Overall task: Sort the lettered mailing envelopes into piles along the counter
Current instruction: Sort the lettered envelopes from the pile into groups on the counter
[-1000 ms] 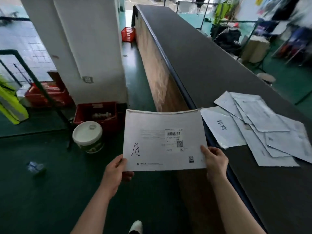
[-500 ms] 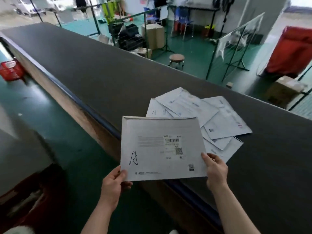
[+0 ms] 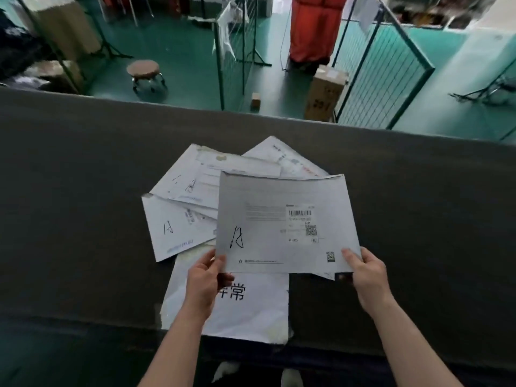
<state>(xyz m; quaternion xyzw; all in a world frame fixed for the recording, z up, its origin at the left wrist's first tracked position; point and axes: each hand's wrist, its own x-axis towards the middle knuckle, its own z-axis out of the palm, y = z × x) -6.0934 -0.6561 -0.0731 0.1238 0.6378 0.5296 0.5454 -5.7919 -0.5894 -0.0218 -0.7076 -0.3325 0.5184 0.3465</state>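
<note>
Envelope (image 3: 284, 227) in both hands (corners pinched)

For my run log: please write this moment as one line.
step: sorting | left hand and right hand: hold envelope marked A | position: above envelope pile on counter

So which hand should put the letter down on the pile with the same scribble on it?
Probably the left hand. It pinches the held envelope at the corner nearest the pile, where an envelope with a matching mark lies just to the left. The right hand holds the far corner and would have to cross over.
</note>
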